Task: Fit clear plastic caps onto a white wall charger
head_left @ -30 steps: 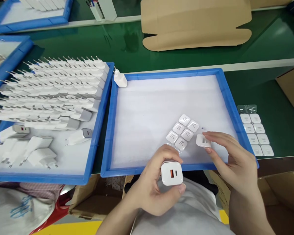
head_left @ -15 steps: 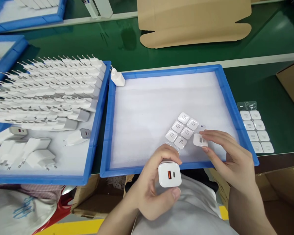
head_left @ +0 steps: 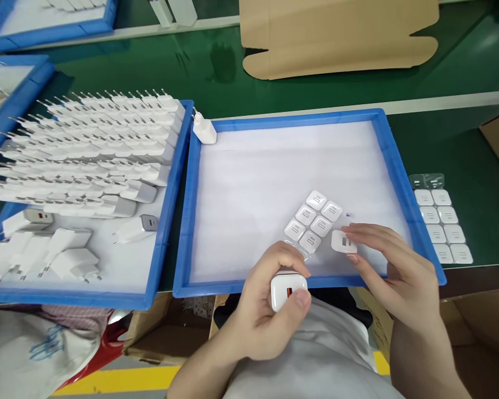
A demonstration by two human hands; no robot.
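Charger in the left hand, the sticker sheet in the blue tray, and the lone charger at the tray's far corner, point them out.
charger point(head_left: 283, 290), head view, its white port face.
sticker sheet point(head_left: 314, 221), head view, a middle sticker.
lone charger point(head_left: 204, 131), head view, its white body.

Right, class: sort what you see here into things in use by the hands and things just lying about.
In use:
- left hand holding a white charger
- right hand, fingertips on a single sticker
- sticker sheet in the blue tray

Lying about:
- tray of stacked chargers
- lone charger at the blue tray's corner
- second sticker sheet
- flat cardboard
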